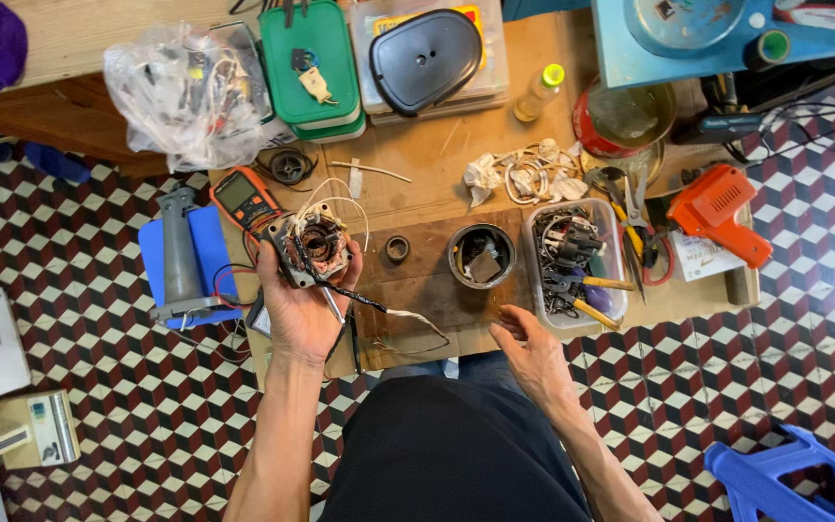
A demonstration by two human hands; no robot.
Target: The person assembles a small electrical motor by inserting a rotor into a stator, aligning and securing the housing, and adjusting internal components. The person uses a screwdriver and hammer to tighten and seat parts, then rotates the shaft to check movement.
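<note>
My left hand (302, 304) holds up a small motor stator (313, 246) with copper windings, white and black wires trailing from it over a dark wooden board (432, 280). A thin metal tool lies in the same palm under the stator. My right hand (532, 356) rests with fingers apart at the board's near right edge, holding nothing, close to a clear plastic box of parts (572, 263). On the board sit a round dark cup (481, 255) and a small metal ring (397, 248).
An orange multimeter (243, 198) lies left of the stator. An orange heat gun (717, 211), pliers, a rag with wires (529, 172), a green box (309, 68), a plastic bag of parts (188, 92) and a red tin crowd the low table. A blue stool (785, 474) stands at lower right.
</note>
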